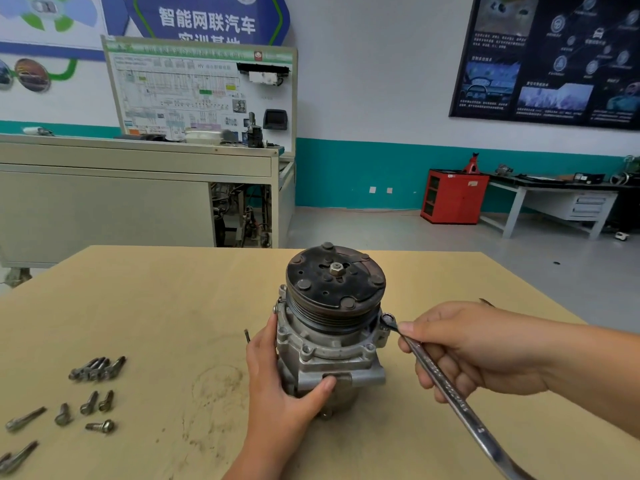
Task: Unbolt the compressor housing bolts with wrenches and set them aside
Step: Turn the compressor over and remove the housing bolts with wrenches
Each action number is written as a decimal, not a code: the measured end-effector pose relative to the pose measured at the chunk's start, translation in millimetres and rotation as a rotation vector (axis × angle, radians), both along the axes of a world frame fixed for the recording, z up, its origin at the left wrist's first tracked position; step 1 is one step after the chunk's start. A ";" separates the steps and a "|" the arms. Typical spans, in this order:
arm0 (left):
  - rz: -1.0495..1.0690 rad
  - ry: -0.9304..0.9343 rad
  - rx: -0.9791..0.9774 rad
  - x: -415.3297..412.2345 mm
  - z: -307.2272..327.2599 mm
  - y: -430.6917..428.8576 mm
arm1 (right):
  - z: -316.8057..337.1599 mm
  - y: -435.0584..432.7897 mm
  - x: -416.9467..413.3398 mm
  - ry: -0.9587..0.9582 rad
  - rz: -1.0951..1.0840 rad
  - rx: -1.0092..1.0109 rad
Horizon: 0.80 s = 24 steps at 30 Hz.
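Observation:
A grey metal compressor (332, 348) stands upright on the wooden table (156, 306), its dark pulley (335, 282) facing up. My left hand (280, 379) grips the housing from the left, thumb across its front. My right hand (464, 351) holds a long chrome wrench (446, 386); its ring end sits on a bolt at the housing's right flange (388, 320). Several loose bolts (97, 368) lie on the table at the left.
More bolts (91, 410) and long ones (20, 420) are scattered near the table's left front edge. A small dark pin (247, 336) lies just left of my left hand. Behind the table stand a grey cabinet bench (138, 188) and a red cabinet (453, 195).

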<state>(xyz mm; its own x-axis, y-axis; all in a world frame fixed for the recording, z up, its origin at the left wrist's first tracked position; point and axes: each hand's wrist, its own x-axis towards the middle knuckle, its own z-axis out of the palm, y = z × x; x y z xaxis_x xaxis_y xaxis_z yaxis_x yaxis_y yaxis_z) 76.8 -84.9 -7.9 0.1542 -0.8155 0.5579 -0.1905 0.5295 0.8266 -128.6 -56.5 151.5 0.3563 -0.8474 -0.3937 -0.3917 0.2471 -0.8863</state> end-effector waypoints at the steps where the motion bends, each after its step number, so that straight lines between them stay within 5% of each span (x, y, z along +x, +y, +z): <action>1: 0.001 0.000 0.000 0.0 0.1 -0.1 | 0.3 -0.5 1.3 0.015 0.012 0.014; 5: -0.008 -0.002 0.007 -0.2 0.4 0.1 | 22.3 -16.9 -12.6 0.349 0.210 -0.013; 9: -0.008 0.003 0.007 0.5 -0.1 -0.1 | 45.4 -39.0 -22.5 0.997 0.316 -0.546; 11: -0.004 0.002 0.009 0.7 0.2 -0.2 | 47.2 -45.0 -23.7 1.077 0.296 -0.758; 13: -0.004 0.003 0.008 0.4 0.2 0.0 | 46.5 -45.2 -29.7 0.967 0.236 -0.723; 18: -0.003 0.002 0.007 -0.4 0.4 -0.7 | 26.1 -20.5 -30.1 0.307 0.041 -0.206; 24: -0.013 0.017 0.003 -0.5 -0.8 -1.5 | 5.2 -1.9 -5.0 0.145 0.049 -0.079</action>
<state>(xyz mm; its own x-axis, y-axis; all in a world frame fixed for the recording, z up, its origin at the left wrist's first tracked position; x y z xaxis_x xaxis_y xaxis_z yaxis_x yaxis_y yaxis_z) 76.3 -86.5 -8.8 0.1528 -0.8193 0.5526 -0.1693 0.5292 0.8314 -133.6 -58.3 156.7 0.3418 -0.8610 -0.3766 -0.5269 0.1562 -0.8355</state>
